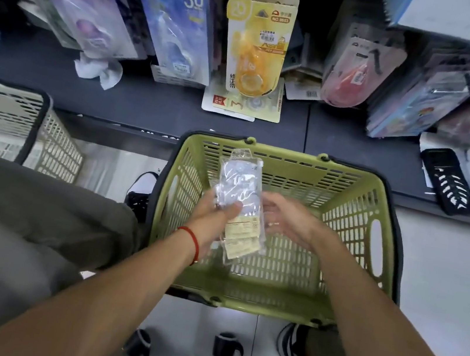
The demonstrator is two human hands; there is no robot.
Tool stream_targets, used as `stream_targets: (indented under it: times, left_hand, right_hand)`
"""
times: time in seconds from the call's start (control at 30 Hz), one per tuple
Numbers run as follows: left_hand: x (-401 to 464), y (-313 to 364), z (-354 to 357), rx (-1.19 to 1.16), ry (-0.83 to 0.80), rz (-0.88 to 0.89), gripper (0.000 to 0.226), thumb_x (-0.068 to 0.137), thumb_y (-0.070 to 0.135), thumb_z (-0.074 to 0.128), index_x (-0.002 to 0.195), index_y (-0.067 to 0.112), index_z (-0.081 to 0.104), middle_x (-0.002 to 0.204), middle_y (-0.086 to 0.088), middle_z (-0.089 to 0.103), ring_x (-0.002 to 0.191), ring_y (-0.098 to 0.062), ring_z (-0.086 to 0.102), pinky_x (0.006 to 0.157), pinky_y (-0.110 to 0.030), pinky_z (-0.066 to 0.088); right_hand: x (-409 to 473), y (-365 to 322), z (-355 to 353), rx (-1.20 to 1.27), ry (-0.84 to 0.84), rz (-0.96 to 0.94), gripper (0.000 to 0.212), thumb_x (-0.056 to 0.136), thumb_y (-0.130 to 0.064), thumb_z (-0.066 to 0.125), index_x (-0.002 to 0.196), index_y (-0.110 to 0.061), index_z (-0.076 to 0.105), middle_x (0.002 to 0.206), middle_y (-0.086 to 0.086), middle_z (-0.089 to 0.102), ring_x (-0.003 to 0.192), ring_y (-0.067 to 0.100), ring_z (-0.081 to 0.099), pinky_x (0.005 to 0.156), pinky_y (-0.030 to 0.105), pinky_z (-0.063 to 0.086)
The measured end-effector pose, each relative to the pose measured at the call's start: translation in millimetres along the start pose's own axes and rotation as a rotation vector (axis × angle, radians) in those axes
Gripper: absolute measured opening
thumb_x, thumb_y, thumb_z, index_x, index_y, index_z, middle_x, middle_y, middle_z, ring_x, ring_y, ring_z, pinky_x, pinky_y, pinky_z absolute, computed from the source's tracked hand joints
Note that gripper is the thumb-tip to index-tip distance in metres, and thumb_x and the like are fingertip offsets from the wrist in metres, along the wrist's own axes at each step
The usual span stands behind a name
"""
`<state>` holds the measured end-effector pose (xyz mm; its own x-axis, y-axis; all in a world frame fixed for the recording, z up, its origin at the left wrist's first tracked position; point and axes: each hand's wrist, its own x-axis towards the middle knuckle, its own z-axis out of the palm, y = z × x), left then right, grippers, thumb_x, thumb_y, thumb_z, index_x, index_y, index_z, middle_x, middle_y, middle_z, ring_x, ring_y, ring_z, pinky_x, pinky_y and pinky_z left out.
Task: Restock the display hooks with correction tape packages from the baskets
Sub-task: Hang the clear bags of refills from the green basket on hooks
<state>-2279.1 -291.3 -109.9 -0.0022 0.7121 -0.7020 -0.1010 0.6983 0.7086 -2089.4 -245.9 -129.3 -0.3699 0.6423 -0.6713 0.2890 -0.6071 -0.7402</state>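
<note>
A dark shelf (154,97) runs across the upper half of the frame, and above it hang rows of carded packs: purple (83,3) at upper left, blue (177,27) beside it, yellow (257,46) at top centre, and pink (358,74) to the right. In the centre of the frame sits a green basket (352,227) on a pale floor, its mesh bottom bare where it shows. A beige basket (5,123) stands at the left edge, well apart from the green one. Two bare forearms reach in from the bottom edge over the green basket. The left hand (216,211), with a red cord (191,240) on its wrist, grips a small stack of clear correction tape packs (241,191) around the middle, thumb across the front, holding them above the basket's interior. The right hand (286,216) is partly open, fingers spread, touching the stack's right edge. A black object (448,181) lies on the shelf at right.
</note>
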Motion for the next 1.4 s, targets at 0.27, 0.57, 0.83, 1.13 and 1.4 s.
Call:
stream_targets:
  times: [0.27, 0.57, 0.83, 1.13, 1.4]
  left_hand:
    - [-0.2, -5.7, -35.7, 0.117, 0.147, -0.041, 0.049, 0.096, -0.006, 0.064, 0.128, 0.029, 0.049, 0.118, 0.007, 0.065, 0.108, -0.022, 0.066, 0.087, -0.042, 0.059]
    - [2.0, -13.7, -36.6, 0.085, 0.247, -0.105, 0.046, 0.092, -0.002, 0.061, 0.13, 0.021, 0.049, 0.122, -0.01, 0.064, 0.1, -0.04, 0.072, 0.084, -0.059, 0.062]
    - [5.2, -12.5, -8.4, -0.14, 0.286, -0.143, 0.042, 0.099, 0.024, 0.066, 0.133, 0.024, 0.041, 0.118, -0.015, 0.067, 0.09, -0.04, 0.075, 0.072, -0.055, 0.063]
    - [-4.7, 24.6, -33.4, -0.125, 0.259, 0.271, 0.058, 0.085, -0.006, 0.08, 0.118, 0.022, 0.043, 0.119, -0.007, 0.072, 0.092, -0.024, 0.079, 0.069, -0.047, 0.066]
    - [-18.7, 35.8, -69.1, 0.13, 0.448, 0.406, 0.065, 0.082, 0.011, 0.088, 0.125, 0.034, 0.045, 0.118, 0.004, 0.069, 0.093, -0.008, 0.076, 0.072, -0.028, 0.064]
  right_hand:
    - [74.9, 85.3, -1.8, -1.156, 0.303, 0.118, 0.079, 0.106, -0.024, 0.055, 0.168, -0.019, 0.008, 0.177, 0.004, 0.005, 0.162, 0.029, 0.012, 0.129, 0.051, 0.016]
    - [56.7, 105.7, -11.2, -0.66, 0.378, 0.287, 0.095, 0.076, -0.031, 0.092, 0.15, -0.01, 0.037, 0.149, 0.016, 0.051, 0.133, 0.034, 0.055, 0.107, 0.043, 0.05]
    - [17.4, 34.8, 12.9, 0.344, -0.22, 0.077, 0.052, 0.102, -0.006, 0.063, 0.15, -0.019, 0.049, 0.137, 0.01, 0.071, 0.127, 0.028, 0.068, 0.105, 0.047, 0.057]
    - [41.4, -21.8, 17.4, 0.207, -0.226, -0.135, 0.04, 0.104, -0.035, 0.056, 0.14, -0.018, 0.063, 0.131, 0.011, 0.072, 0.115, 0.024, 0.07, 0.091, 0.041, 0.06]
    - [104.5, 54.3, 83.8, -0.372, 0.296, 0.182, 0.043, 0.101, -0.024, 0.067, 0.14, -0.008, 0.053, 0.133, 0.013, 0.063, 0.115, 0.03, 0.065, 0.094, 0.036, 0.054]
